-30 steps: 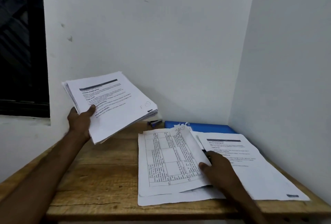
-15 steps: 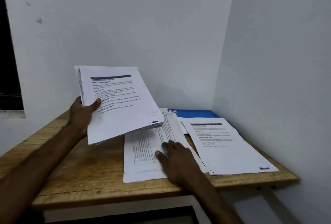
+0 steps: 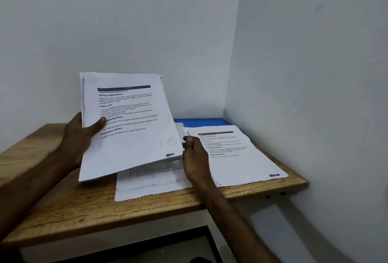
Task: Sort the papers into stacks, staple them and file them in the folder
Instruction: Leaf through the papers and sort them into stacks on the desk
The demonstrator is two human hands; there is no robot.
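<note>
left hand grips paper stack, thumb on top, above table; right hand touches stack's lower right corner, blurred, can't tell if pinching.

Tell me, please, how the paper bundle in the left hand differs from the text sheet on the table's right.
The bundle is thick, many sheets; the text sheet looks thin. The left hand grips the bundle raised and tilted; the text sheet lies flat on the table. Both are white pages with a dark header bar and bold headings.
</note>
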